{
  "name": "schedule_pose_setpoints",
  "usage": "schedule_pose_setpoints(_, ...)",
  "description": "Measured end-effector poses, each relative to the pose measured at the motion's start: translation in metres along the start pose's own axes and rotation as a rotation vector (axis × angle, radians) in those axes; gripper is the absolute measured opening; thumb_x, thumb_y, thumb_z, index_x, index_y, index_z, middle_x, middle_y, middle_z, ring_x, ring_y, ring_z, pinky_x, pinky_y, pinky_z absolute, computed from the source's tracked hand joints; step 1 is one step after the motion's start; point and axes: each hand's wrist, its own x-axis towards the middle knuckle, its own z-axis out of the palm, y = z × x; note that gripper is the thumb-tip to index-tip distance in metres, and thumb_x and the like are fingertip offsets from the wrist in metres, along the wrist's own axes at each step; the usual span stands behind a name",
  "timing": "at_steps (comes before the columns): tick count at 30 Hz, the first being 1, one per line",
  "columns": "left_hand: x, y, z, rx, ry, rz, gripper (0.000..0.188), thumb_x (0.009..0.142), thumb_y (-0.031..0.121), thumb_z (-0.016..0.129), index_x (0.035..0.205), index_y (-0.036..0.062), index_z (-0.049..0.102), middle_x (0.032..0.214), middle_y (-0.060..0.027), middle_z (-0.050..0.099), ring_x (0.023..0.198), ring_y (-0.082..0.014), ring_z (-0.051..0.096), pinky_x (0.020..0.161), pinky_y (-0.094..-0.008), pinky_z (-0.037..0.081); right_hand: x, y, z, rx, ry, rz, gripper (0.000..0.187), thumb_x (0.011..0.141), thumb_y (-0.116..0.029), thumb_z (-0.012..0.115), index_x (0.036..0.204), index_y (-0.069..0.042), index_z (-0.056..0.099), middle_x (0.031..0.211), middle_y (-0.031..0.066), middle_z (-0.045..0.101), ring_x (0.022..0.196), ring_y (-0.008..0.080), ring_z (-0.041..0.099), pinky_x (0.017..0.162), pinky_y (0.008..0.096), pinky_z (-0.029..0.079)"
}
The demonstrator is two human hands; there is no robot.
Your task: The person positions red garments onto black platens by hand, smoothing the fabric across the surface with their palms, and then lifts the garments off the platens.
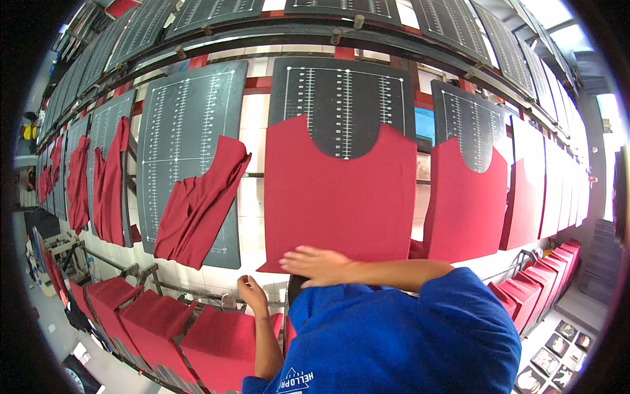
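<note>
Head view: red panel (338, 203) over the board's (328, 98) near part; right hand (318, 264) atop, fingers extended; left hand (252, 295), fingers curled, contents unclear, left of the board. A dragging palm could skew the panel.

Blue shirt (407, 338) worn with short sleeves (453, 295).
White lettering (296, 381) and a peaked white outline (293, 373) are printed on the front; forearms (394, 274), right hand (318, 266) and left hand (252, 292) are exposed.
</note>
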Motion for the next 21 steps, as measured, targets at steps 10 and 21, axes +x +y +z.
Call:
schedule_pose_setpoints(10,-0.073,0.210,0.073,0.531,-0.377,1.102,0.075,0.096,0.043,0.058,0.152,-0.0018,0.037,0.161,-0.0201,0.032,0.150,-0.0432,0.026,0.122,-0.0592,0.017,-0.148,0.238,-0.180,-0.501,0.234,0.654,0.077,0.101,-0.052,0.046,0.156,0.000,0.030,0.163,0.0177,0.028,0.153,0.0360,0.022,0.125,0.0502,0.017)
schedule_pose_setpoints(21,0.000,0.377,0.179,0.426,-0.267,1.334,0.077,0.101,0.049,0.048,0.153,-0.0042,0.032,0.162,-0.0219,0.029,0.152,-0.0367,0.023,0.124,-0.0517,0.018,-0.173,-0.041,0.015,-0.333,0.128,0.865,0.075,0.092,-0.062,0.054,0.147,-0.010,0.051,0.157,0.0085,0.042,0.148,0.0294,0.033,0.121,0.0553,0.021)
